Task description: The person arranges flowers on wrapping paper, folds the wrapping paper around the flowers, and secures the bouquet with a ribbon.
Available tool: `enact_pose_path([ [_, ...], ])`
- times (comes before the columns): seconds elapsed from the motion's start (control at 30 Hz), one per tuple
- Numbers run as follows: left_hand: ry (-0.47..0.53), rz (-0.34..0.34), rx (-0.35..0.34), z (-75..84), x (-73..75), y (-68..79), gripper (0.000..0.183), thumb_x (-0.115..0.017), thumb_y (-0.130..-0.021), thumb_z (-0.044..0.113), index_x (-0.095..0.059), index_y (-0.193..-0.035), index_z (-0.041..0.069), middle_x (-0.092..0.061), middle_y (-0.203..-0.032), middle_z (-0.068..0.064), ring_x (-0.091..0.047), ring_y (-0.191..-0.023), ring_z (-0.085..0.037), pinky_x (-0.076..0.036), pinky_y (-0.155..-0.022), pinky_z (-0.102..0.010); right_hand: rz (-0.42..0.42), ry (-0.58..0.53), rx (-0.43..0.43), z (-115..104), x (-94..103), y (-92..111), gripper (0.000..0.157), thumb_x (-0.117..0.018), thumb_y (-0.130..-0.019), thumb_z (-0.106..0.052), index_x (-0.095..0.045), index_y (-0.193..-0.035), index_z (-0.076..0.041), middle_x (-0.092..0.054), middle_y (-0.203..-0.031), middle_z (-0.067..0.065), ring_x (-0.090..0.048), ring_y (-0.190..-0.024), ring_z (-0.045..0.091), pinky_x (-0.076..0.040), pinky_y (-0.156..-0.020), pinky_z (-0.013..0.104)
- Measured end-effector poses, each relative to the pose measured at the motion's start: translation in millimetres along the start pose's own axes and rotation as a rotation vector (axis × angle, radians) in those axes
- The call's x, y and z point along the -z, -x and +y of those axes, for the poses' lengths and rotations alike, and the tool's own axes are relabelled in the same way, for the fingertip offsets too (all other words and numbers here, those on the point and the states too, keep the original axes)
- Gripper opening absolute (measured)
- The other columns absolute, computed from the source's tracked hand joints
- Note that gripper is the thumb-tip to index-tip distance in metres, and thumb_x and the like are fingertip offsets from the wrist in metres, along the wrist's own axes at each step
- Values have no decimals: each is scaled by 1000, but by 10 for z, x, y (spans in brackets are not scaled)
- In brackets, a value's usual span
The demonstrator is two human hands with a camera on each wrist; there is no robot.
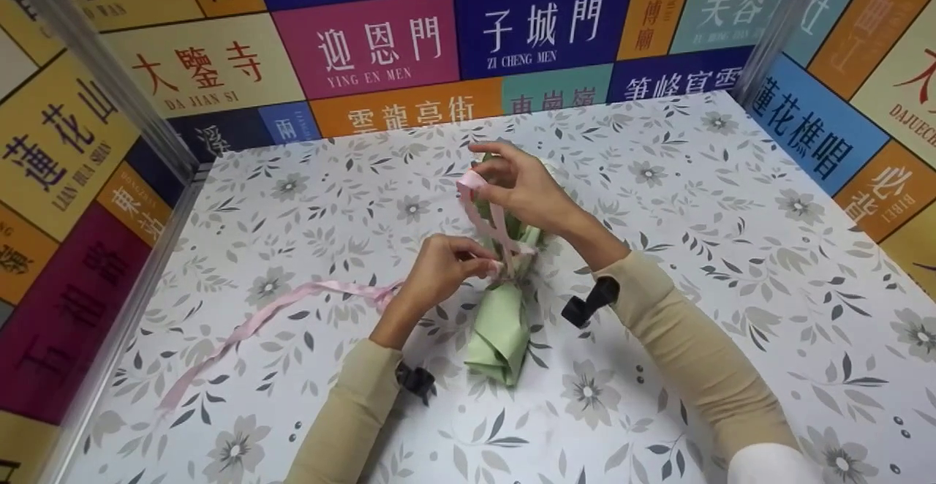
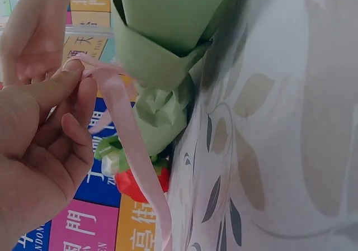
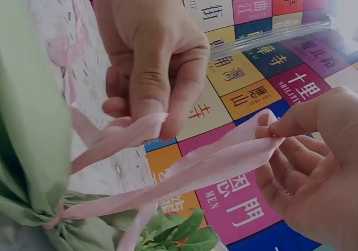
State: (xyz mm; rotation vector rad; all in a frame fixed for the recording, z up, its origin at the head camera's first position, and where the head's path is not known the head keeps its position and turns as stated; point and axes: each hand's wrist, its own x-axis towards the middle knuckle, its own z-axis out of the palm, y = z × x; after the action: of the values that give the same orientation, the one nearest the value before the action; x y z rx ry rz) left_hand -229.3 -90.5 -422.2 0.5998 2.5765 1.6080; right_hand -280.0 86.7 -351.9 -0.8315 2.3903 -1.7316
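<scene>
A small bouquet wrapped in light green paper lies on the table, its paper gathered at a narrow waist. Round that waist runs a pink ribbon. My right hand pinches a raised loop of the ribbon between thumb and fingertips, above the flower end. Nearer the waist, my left hand pinches another part of the ribbon between thumb and forefinger. In the left wrist view, a red flower and a whitish bud show beyond the waist. Green leaves stick out in the right wrist view.
A long ribbon tail trails leftward across the table. The table has a white cover printed with grey flowers and leaves. Coloured panels with lettering stand behind and at both sides, joined by clear corner strips.
</scene>
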Motion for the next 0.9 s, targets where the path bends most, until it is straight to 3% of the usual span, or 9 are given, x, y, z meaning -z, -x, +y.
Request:
enact_pose_path([
  [0.1,6,2,6,-2,-6,-3,8,-76,-88,8,-81,-91,4,-77,-83,-14,-72,-70,-13,-55,-64,-22,-44,-14,1,-27,-22,-85,53,-57,-97,-2,-46,-148,-12,-65,-128,15,-63,-111,30,-55,-97,40],
  [0.23,-3,-5,2,-3,-10,-8,6,-76,-87,6,-81,-89,3,-78,-83,-14,-68,-67,-7,-51,-61,-19,-155,-15,38,-43,-58,-126,56,-50,-95,5,-45,-149,-10,-59,-140,15,-60,-115,37,-53,-89,33],
  [0.3,-11,-9,-6,1,-10,-7,6,-76,-87,5,-81,-87,2,-78,-82,-14,-66,-66,-5,-51,-61,-18,-217,-28,66,-44,-77,-132,55,-49,-96,6,-44,-150,-9,-55,-145,14,-58,-123,34,-50,-83,26],
  [0.43,-29,-14,-10,8,-10,-2,5,-77,-86,6,-81,-86,3,-78,-82,-13,-63,-65,-2,-50,-61,-17,-300,-9,86,-34,-101,-142,55,-48,-98,6,-46,-150,-11,-53,-150,10,-58,-126,27,-47,-74,25],
  [0.63,-2,-12,-5,8,-25,-3,6,-76,-86,4,-81,-87,3,-78,-83,-13,-64,-66,-2,-51,-62,-17,-344,235,-31,76,-75,-114,53,-47,-100,-1,-48,-150,-17,-52,-150,10,-56,-129,25,-50,-94,34],
  [0.7,16,-3,-6,10,-29,-3,6,-75,-86,4,-81,-89,2,-78,-83,-14,-66,-66,-3,-51,-62,-18,-356,325,-73,139,-60,-86,51,-47,-99,-2,-51,-148,-17,-53,-150,10,-63,-107,27,-49,-87,35],
  [0.77,25,15,-12,11,-34,-7,7,-75,-87,4,-80,-91,1,-77,-83,-16,-66,-66,-5,-50,-61,-18,-353,387,-74,207,-48,-47,47,-48,-99,-3,-55,-144,-15,-53,-150,10,-62,-104,27,-46,-85,35],
  [0.87,31,40,12,5,-41,-19,9,-76,-86,6,-80,-93,1,-77,-84,-15,-68,-67,-15,-48,-58,-17,-297,385,-4,308,-31,28,45,-48,-96,1,-61,-138,-10,-52,-151,12,-62,-111,33,-47,-93,40],
  [0.9,35,49,27,4,-42,-25,9,-77,-86,6,-80,-94,1,-78,-84,-15,-69,-68,-19,-47,-57,-17,-265,367,30,332,-23,57,43,-49,-95,2,-64,-134,-8,-54,-148,13,-58,-123,32,-46,-101,42],
])
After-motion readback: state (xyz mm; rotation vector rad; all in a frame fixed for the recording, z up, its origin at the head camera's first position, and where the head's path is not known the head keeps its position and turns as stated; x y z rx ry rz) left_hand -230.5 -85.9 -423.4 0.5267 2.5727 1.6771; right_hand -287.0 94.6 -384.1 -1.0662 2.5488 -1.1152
